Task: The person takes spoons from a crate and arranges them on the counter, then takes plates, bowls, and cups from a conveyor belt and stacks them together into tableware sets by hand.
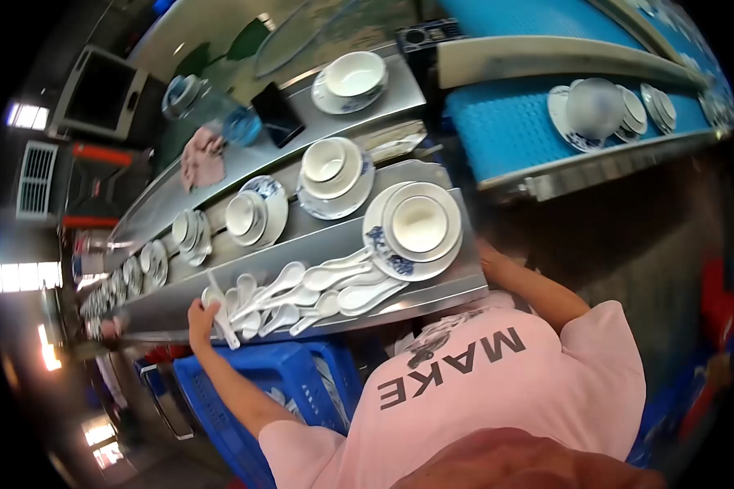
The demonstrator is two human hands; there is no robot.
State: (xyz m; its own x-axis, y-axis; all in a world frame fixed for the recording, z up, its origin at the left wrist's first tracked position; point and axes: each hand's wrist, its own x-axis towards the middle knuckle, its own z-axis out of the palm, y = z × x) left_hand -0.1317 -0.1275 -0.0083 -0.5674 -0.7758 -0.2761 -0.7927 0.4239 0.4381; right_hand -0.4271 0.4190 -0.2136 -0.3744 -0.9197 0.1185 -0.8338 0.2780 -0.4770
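Observation:
My left hand (pixel 202 324) is at the left end of the metal counter (pixel 171 314), closed on a white spoon (pixel 223 323). Beside it lies a loose pile of white spoons (pixel 302 295). To the right of the pile stands a stack of blue-patterned plates with a bowl (pixel 418 222) on top. My right hand (pixel 489 259) is low at the counter's right edge, close to that stack; its fingers are mostly hidden, and what it holds, if anything, cannot be made out.
Beyond the counter, a line with dish sets (pixel 324 160) runs off to the left. A phone (pixel 277 114), a pink cloth (pixel 203 158) and a water jug (pixel 240 126) lie behind. A blue conveyor (pixel 506 122) carries dishes at the right. Below is a blue crate (pixel 245 367).

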